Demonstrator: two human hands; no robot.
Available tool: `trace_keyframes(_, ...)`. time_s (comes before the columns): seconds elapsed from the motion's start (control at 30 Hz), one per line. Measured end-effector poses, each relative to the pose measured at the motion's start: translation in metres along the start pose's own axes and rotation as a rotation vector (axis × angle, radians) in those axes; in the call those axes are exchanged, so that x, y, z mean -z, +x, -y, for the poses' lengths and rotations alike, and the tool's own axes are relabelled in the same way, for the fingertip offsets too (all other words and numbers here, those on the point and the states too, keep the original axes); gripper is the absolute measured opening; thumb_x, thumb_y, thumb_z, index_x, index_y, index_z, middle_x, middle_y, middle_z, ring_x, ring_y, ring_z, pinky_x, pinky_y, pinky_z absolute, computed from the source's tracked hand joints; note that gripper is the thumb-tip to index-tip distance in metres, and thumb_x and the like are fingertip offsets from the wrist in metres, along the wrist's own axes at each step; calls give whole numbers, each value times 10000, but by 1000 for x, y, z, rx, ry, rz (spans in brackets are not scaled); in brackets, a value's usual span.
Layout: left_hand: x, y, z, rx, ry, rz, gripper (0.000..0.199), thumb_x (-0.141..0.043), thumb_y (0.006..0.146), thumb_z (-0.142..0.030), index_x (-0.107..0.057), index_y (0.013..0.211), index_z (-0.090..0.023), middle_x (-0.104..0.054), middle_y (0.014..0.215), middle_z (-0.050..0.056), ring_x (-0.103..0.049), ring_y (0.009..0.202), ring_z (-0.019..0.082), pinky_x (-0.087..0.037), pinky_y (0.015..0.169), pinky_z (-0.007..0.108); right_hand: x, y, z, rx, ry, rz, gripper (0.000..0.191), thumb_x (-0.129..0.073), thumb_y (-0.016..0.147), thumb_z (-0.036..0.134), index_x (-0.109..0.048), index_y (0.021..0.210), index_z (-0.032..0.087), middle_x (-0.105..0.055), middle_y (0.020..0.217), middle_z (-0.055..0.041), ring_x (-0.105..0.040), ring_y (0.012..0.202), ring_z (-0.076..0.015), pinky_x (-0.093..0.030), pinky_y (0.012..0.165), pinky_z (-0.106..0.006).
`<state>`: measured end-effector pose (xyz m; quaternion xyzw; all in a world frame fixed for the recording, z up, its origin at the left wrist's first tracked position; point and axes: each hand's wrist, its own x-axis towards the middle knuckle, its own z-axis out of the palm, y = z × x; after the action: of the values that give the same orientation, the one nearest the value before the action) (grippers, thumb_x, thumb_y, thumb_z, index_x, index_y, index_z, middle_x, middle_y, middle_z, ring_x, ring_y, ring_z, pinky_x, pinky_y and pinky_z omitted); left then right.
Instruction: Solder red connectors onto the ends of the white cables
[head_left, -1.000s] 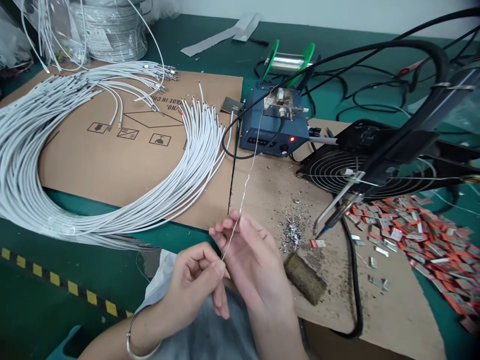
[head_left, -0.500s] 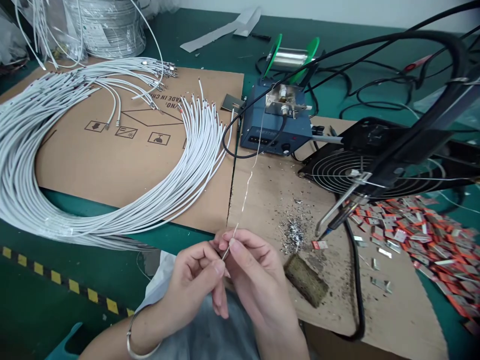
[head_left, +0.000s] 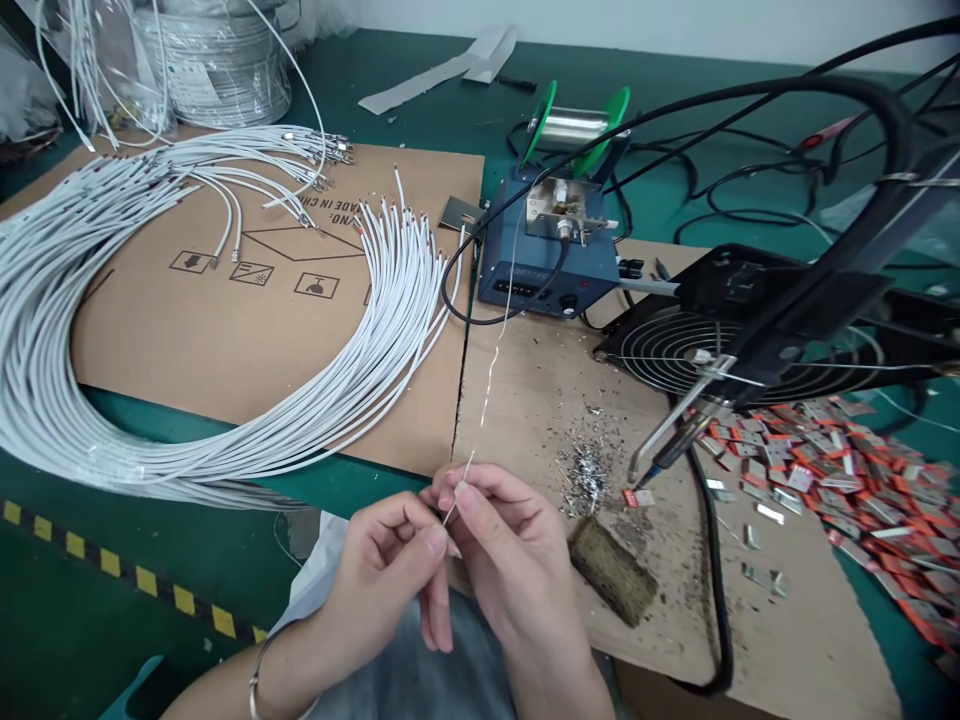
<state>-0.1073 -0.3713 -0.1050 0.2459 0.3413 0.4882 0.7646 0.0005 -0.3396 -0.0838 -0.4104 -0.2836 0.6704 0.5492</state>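
A thin, slightly kinked solder wire runs down from the blue feeder box to my two hands, which are close together in front of my lap. My right hand pinches the wire between thumb and forefinger. Just to its left, my left hand is closed around the lower end, thumb against the curled fingers. The wire's tip is hidden among the fingers. Right of my hands, a soldering iron is held in a stand, its tip beside a small red-and-silver piece.
A large bundle of white cables curves over cardboard on the left. A green-ended solder spool sits behind the feeder. A brown sponge, solder scraps, a black fan and heaped red-and-silver parts lie right.
The whole view has shifted slightly. Both hands keep nearly the same pinch on the solder wire, with only small finger movement.
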Motion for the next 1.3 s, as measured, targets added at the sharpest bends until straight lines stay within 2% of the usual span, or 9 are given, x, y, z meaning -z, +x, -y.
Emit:
trace_keyframes(0.13, -1, 1, -1, 8, -27, -49, 308, -699, 822, -437, -531, 805, -180, -602, 575, -61, -512, 290, 69, -317, 255, 122, -1, 1, -1, -33, -2, -17, 178, -840, 715, 389, -768, 762, 232, -651, 651, -19, -631, 614, -128, -554, 615, -204)
trace_keyframes(0.3, -3, 1, -4, 9, 48, -110, 360, -725, 788, -474, -511, 772, -185, -514, 420, -87, -459, 267, 68, -310, 261, 117, -1, 2, 1, -53, 0, -4, 217, -818, 734, 426, -758, 754, 218, -607, 624, -9, -595, 606, -132, -547, 625, -232)
trace_keyframes(0.47, -3, -1, -8, 21, 78, -194, 388, -743, 765, -484, -512, 723, -175, -541, 408, -64, -460, 283, 66, -348, 285, 129, -2, 3, 1, -41, -10, 9, 249, -785, 767, 463, -755, 740, 217, -609, 645, -15, -582, 640, -140, -535, 673, -245)
trace_keyframes(0.9, -4, -3, -15, 32, -42, -151, 336, -777, 750, -427, -588, 723, -150, -569, 430, -47, -485, 309, 58, -341, 296, 110, -5, 3, 1, -89, -14, 99, 236, -786, 770, 455, -749, 731, 225, -628, 681, -12, -593, 656, -124, -509, 636, -213)
trace_keyframes(1.17, 4, -11, -15, -12, 96, -171, 340, -792, 726, -443, -704, 811, -126, -622, 481, -11, -541, 337, 77, -398, 332, 132, -8, 11, 2, 64, -15, 74, 263, -787, 775, 442, -704, 649, 227, -587, 633, 15, -556, 665, -97, -463, 646, -164)
trace_keyframes(1.3, 6, -16, -17, -17, 91, -167, 311, -799, 722, -428, -711, 784, -137, -610, 470, -20, -522, 324, 68, -387, 322, 129, -11, 15, 3, 52, 24, 89, 251, -797, 764, 434, -703, 647, 232, -574, 631, 21, -550, 663, -97, -457, 657, -173)
